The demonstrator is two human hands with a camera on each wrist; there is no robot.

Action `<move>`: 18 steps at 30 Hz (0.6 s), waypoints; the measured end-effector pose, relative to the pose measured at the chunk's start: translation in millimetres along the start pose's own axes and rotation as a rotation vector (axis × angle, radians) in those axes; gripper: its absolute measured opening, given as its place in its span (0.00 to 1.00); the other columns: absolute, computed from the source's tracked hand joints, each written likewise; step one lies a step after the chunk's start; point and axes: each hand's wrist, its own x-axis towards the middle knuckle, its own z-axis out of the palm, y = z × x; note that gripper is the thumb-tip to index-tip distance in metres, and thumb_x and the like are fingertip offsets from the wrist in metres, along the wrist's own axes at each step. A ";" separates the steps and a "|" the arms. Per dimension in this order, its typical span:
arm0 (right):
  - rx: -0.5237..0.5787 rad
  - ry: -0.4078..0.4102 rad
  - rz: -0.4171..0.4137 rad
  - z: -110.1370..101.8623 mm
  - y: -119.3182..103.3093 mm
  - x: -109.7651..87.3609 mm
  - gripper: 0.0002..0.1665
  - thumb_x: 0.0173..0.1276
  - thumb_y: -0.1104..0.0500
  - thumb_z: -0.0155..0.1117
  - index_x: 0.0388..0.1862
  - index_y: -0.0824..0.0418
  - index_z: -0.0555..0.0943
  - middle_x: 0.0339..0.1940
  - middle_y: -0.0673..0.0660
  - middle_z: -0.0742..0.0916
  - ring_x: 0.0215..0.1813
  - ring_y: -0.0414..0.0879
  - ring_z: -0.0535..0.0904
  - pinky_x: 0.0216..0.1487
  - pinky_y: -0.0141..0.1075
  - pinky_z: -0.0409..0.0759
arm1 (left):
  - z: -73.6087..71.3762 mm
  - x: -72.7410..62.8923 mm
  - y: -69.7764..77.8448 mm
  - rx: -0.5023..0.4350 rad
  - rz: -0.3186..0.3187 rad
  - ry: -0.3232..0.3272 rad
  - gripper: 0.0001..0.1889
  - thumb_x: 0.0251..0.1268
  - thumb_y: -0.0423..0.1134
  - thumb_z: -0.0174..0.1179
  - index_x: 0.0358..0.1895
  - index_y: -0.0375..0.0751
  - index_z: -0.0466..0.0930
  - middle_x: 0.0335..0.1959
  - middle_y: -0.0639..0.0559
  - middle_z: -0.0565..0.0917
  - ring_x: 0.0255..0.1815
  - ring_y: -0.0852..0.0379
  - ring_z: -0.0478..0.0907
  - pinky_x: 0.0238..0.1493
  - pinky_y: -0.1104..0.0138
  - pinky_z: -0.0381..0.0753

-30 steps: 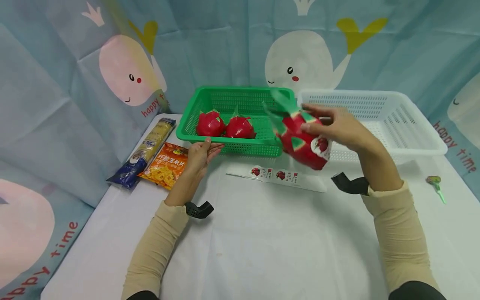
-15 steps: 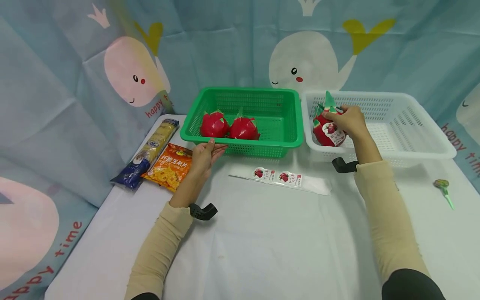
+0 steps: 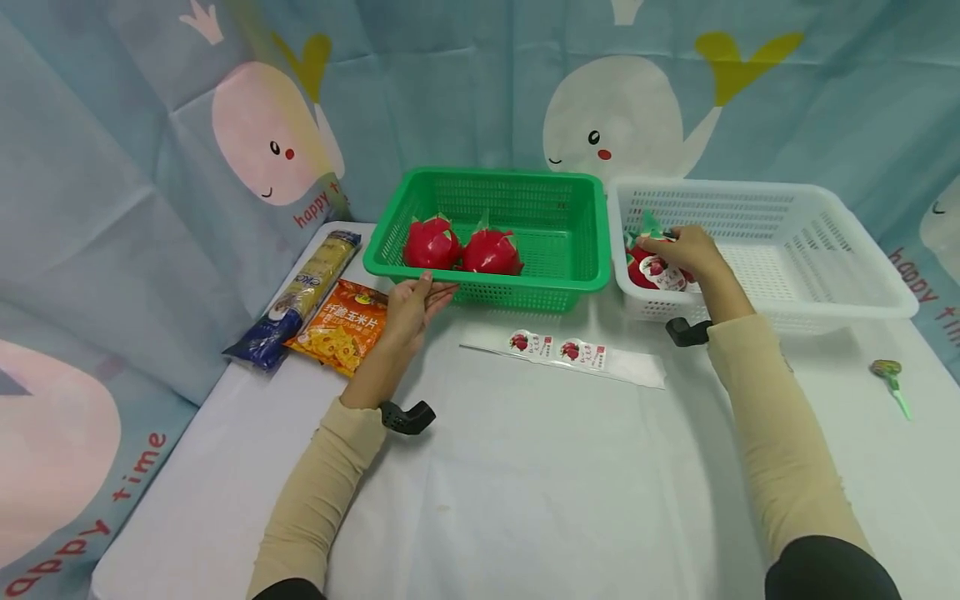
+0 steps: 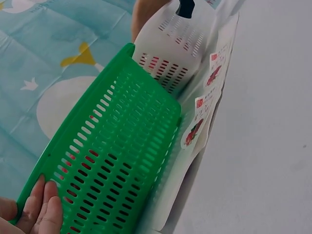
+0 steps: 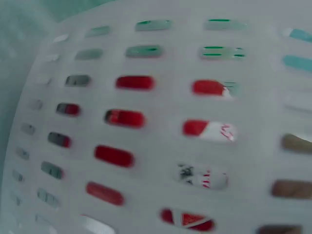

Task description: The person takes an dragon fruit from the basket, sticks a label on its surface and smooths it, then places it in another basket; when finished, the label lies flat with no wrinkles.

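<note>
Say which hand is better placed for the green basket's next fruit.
Left, probably: the left hand grips the green basket near two red fruits; the right hand holds the stickered fruit in the white basket.

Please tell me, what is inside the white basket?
Inside the white basket is a red dragon fruit with a sticker, held by the right hand. The front wall covers its underside.

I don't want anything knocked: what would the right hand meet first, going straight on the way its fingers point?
Probably the left wall of the white basket, which the dragon fruit in the right hand might touch even sooner. The head view leaves the gap's depth unclear.
</note>
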 end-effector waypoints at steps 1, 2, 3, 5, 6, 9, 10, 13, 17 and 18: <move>-0.009 -0.008 -0.014 -0.4 0.6 0.2 0.52 0.63 0.34 0.48 0.70 0.72 0.51 0.60 0.74 0.68 0.57 0.63 0.67 0.59 0.55 0.71 | -0.1 0.1 0.5 -0.001 -0.002 -0.001 0.13 0.71 0.41 0.43 0.41 0.32 0.71 0.29 0.51 0.85 0.35 0.60 0.84 0.48 0.68 0.78; -0.018 -0.018 -0.028 -1.0 1.1 0.0 0.52 0.64 0.34 0.47 0.69 0.73 0.52 0.59 0.74 0.68 0.56 0.63 0.67 0.59 0.55 0.71 | -0.1 0.0 1.1 0.000 -0.005 0.000 0.13 0.71 0.41 0.43 0.41 0.33 0.71 0.29 0.51 0.85 0.36 0.60 0.84 0.48 0.68 0.77; -0.024 -0.027 -0.040 -1.9 1.5 -0.3 0.51 0.64 0.34 0.46 0.69 0.73 0.53 0.59 0.74 0.68 0.56 0.63 0.66 0.58 0.56 0.70 | -0.1 -0.1 1.6 0.000 -0.009 0.000 0.13 0.71 0.41 0.43 0.41 0.33 0.70 0.29 0.51 0.85 0.36 0.60 0.84 0.49 0.67 0.77; -0.033 -0.029 -0.052 -3.0 0.6 -1.4 0.51 0.65 0.34 0.45 0.70 0.72 0.51 0.62 0.74 0.66 0.61 0.66 0.64 0.61 0.58 0.66 | -1.0 -0.3 1.7 0.004 -0.015 0.003 0.12 0.71 0.41 0.43 0.41 0.34 0.69 0.30 0.51 0.84 0.36 0.60 0.84 0.49 0.67 0.77; -0.033 -0.019 -0.059 -3.5 -0.6 -2.7 0.51 0.66 0.34 0.44 0.70 0.72 0.50 0.65 0.74 0.63 0.64 0.67 0.61 0.63 0.60 0.64 | -1.3 -0.5 1.8 0.004 -0.017 0.004 0.12 0.71 0.42 0.43 0.41 0.34 0.69 0.30 0.51 0.84 0.36 0.60 0.84 0.49 0.68 0.77; -0.011 0.095 -0.104 -2.1 -10.9 -8.7 0.48 0.68 0.37 0.43 0.72 0.69 0.46 0.70 0.73 0.57 0.70 0.69 0.53 0.65 0.63 0.58 | -2.5 -0.9 1.8 0.002 -0.013 0.003 0.12 0.72 0.42 0.42 0.42 0.35 0.68 0.31 0.51 0.84 0.37 0.60 0.83 0.49 0.69 0.78; 0.005 0.145 -0.130 -0.7 -16.6 -12.3 0.46 0.69 0.38 0.43 0.72 0.68 0.46 0.71 0.72 0.56 0.71 0.68 0.52 0.64 0.63 0.57 | -2.9 -1.2 2.0 0.001 -0.010 0.001 0.13 0.72 0.42 0.42 0.42 0.34 0.68 0.31 0.50 0.84 0.37 0.60 0.83 0.49 0.68 0.78; 0.059 0.255 -0.241 5.8 -40.1 -24.0 0.39 0.70 0.44 0.46 0.71 0.65 0.53 0.70 0.68 0.63 0.70 0.65 0.57 0.64 0.61 0.61 | -4.2 -2.6 2.5 -0.011 -0.002 -0.008 0.13 0.71 0.41 0.43 0.44 0.33 0.69 0.33 0.49 0.84 0.38 0.58 0.84 0.48 0.68 0.79; 0.051 0.167 -0.331 17.3 -76.8 -35.4 0.37 0.70 0.44 0.46 0.71 0.63 0.56 0.68 0.68 0.67 0.69 0.62 0.62 0.64 0.57 0.64 | -3.0 -3.3 4.9 -0.017 -0.027 -0.021 0.12 0.71 0.41 0.45 0.43 0.34 0.69 0.32 0.49 0.85 0.37 0.58 0.84 0.47 0.69 0.80; 0.042 0.124 -0.337 21.6 -85.8 -36.3 0.38 0.70 0.44 0.47 0.71 0.63 0.55 0.67 0.68 0.68 0.68 0.62 0.63 0.64 0.56 0.65 | -2.4 -2.8 5.4 -0.021 -0.041 -0.023 0.11 0.71 0.41 0.45 0.42 0.34 0.69 0.32 0.49 0.85 0.37 0.59 0.84 0.46 0.69 0.79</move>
